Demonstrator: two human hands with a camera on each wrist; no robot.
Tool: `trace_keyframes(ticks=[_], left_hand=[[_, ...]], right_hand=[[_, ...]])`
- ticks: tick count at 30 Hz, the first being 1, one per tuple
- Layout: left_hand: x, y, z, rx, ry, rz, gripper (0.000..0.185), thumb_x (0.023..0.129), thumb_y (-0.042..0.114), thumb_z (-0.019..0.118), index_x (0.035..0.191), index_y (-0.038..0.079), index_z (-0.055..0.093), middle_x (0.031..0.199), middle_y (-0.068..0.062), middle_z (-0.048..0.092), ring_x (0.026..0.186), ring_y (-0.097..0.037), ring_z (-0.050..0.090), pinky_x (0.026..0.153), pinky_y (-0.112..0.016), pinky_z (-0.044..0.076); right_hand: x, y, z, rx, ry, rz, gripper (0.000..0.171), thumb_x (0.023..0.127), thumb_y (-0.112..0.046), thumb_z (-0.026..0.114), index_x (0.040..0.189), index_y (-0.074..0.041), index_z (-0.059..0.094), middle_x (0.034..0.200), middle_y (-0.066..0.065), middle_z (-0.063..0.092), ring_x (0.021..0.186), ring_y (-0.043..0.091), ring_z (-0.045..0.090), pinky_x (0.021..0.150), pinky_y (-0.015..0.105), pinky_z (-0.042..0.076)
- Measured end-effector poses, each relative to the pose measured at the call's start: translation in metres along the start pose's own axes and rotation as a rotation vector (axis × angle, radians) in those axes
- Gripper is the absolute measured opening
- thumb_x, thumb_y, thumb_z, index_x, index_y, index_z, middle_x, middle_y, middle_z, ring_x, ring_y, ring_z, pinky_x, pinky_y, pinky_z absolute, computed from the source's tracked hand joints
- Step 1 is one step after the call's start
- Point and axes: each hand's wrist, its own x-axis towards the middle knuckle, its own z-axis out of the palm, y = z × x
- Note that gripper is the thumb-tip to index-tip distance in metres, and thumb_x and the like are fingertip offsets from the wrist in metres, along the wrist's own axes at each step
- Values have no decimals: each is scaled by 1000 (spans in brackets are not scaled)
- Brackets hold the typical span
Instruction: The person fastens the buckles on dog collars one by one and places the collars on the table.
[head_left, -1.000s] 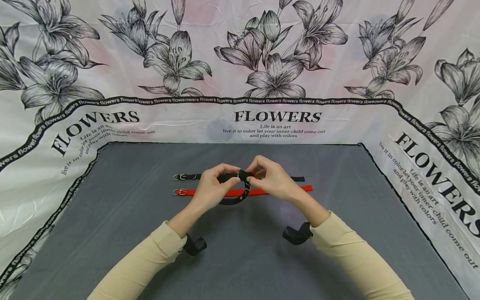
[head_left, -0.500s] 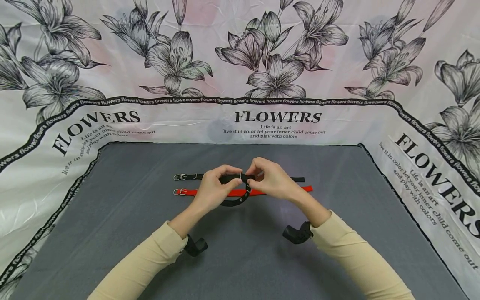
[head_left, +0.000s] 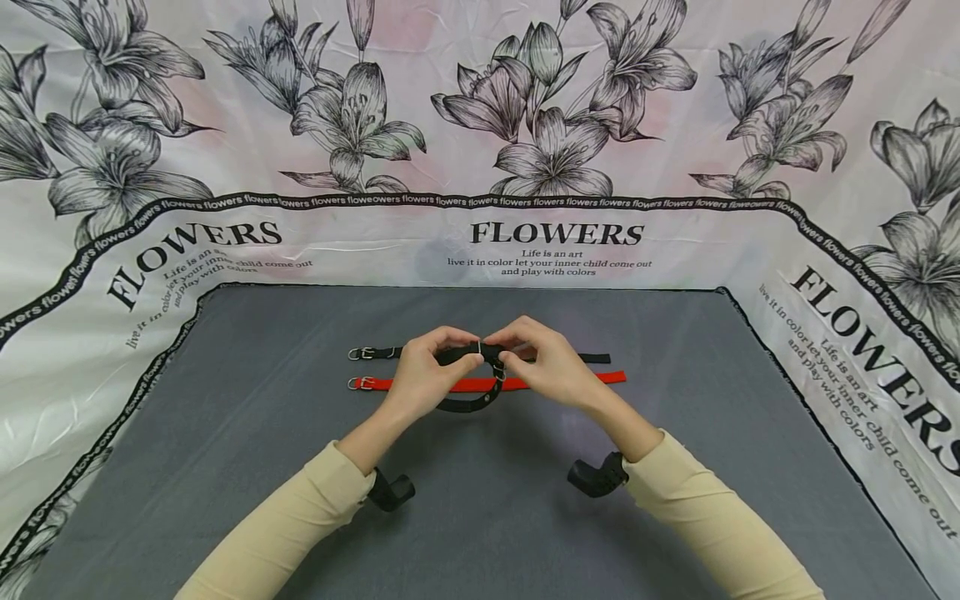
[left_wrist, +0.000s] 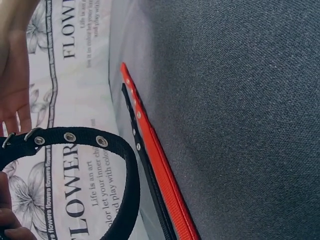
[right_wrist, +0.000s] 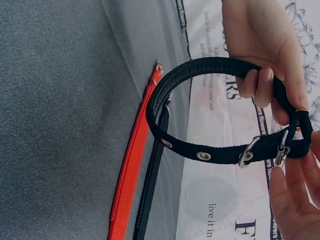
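Both hands hold a black collar [right_wrist: 210, 105] bent into a loop above the mat, in front of two straps lying flat. The left hand [head_left: 423, 379] curls its fingers round the loop's far side; the right hand [head_left: 551, 367] pinches the strap end at the buckle [right_wrist: 248, 151], beside a small D-ring [right_wrist: 281, 154]. To do this well, I judge the left hand should keep the loop steady and untwisted while the right works the end squarely through the buckle and lines an eyelet [right_wrist: 203, 156] with the prong. The floral backdrop [head_left: 480, 125], printed FLOWERS, rises behind and wraps both sides. The grey mat [head_left: 480, 517] covers the table. On it the red strap [head_left: 558, 382] lies just beside the black strap [head_left: 375, 352], parallel, metal rings at their left ends.
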Motion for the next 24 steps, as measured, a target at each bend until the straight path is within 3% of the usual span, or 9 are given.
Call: trace_keyframes(ticks=[8, 14, 18, 24], left_hand=[[1, 1, 1, -28, 8, -9, 18, 81, 26, 72, 98, 23, 66, 93, 5, 66, 88, -10, 60, 75, -34, 48], [1, 3, 3, -20, 22, -15, 18, 80, 27, 72, 97, 24, 67, 95, 5, 64, 94, -10, 58, 80, -36, 48], [0, 4, 4, -23, 19, -32, 18, 81, 28, 72, 98, 24, 67, 96, 4, 64, 94, -11, 57, 79, -35, 48], [1, 2, 4, -66, 10, -23, 19, 81, 29, 71, 98, 20, 67, 94, 1, 65, 90, -13, 58, 76, -34, 48]], right_hand=[[0, 4, 3, -5, 64, -36, 11, 87, -9, 62, 97, -14, 58, 98, -2, 62, 90, 11, 61, 78, 30, 51], [0, 6, 9, -25, 151, -204, 11, 83, -3, 67, 87, -10, 60, 94, 1, 62, 80, 10, 61, 70, 32, 53], [0, 7, 12, -82, 185, -289, 7, 83, -8, 67, 86, -9, 61, 94, 2, 62, 78, 9, 60, 68, 28, 53], [-2, 11, 15, -118, 180, -314, 12, 83, -3, 66, 92, -9, 62, 99, 3, 61, 85, 13, 60, 72, 32, 53]])
